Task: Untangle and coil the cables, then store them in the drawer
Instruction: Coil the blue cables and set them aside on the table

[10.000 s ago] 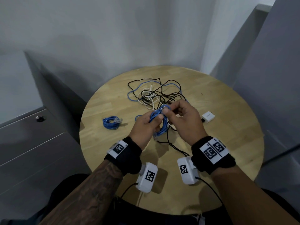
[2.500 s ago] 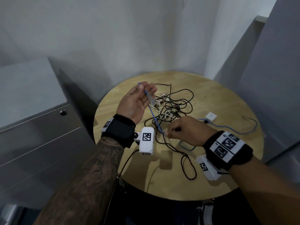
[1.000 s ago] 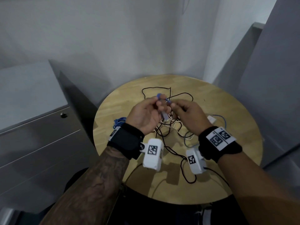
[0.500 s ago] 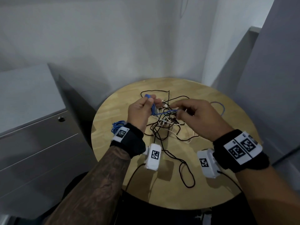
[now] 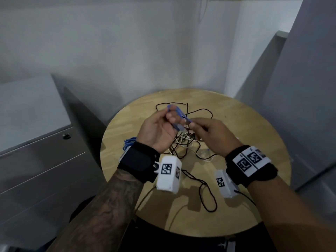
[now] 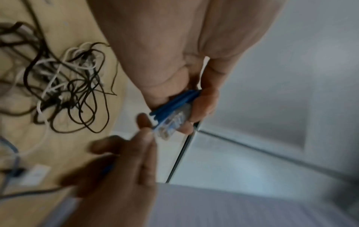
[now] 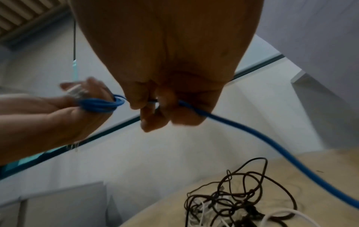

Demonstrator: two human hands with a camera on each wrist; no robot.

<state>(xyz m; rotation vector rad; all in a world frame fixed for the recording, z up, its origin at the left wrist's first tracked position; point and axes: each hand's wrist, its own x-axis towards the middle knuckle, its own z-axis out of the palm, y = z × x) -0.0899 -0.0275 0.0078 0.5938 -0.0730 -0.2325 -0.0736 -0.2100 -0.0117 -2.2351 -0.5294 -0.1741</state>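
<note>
The blue cable (image 7: 101, 104), with a clear plug, is held above the round table (image 5: 254, 139); several turns lie pinched in the left hand (image 5: 158, 130). The right hand (image 5: 214, 137) grips its trailing length. Black and white cables (image 5: 185, 142) lie tangled beneath, partly hidden by both hands.

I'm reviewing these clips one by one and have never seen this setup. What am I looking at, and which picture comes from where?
No robot: a person works with bare hands, wearing a camera on the head and one on each wrist. The head view looks down at a round wooden table. The left hand holds a few loops of a blue cable with its clear plug; the right hand pinches the same cable further along. A tangle of black and white cables lies on the table, beside a coiled blue cable.
</note>
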